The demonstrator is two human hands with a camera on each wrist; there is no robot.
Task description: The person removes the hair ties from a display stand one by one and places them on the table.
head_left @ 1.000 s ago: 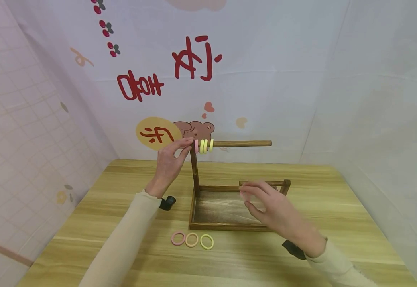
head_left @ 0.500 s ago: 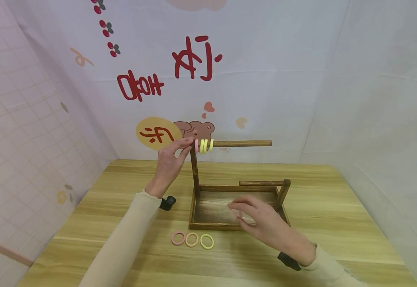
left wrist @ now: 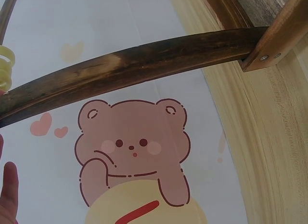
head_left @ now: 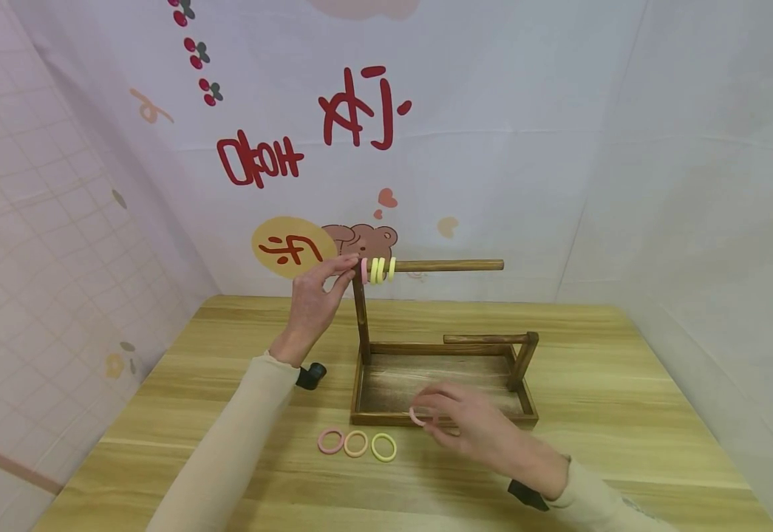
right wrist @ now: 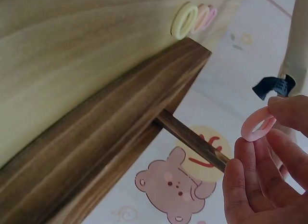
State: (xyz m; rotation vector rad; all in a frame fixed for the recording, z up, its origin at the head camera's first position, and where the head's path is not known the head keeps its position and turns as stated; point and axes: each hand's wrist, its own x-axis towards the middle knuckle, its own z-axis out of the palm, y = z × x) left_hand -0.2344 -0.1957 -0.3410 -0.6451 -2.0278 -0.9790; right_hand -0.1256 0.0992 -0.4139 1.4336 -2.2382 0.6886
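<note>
My left hand (head_left: 313, 295) pinches the top of the tall post (head_left: 361, 318) of a dark wooden stand, beside the upper rod (head_left: 453, 265). On that rod's left part hang a pink ring (head_left: 363, 271) and several yellow rings (head_left: 378, 270). The right hand (head_left: 482, 428) holds a pale pink ring (right wrist: 258, 124) between thumb and fingers, above the front edge of the stand's tray (head_left: 440, 421). On the table in front lie a pink ring (head_left: 330, 452), an orange ring (head_left: 356, 454) and a yellow ring (head_left: 383, 459), side by side.
A shorter rod (head_left: 482, 339) juts leftward from the low post (head_left: 522, 363) at the tray's right end. The wooden table (head_left: 280, 495) carries the stand. Behind it hangs a white printed cloth (head_left: 493, 148) with a bear.
The right hand has moved left and down from the short rod's free end to the tray's front edge, carrying the pale pink ring. My left hand has stayed in place.
</note>
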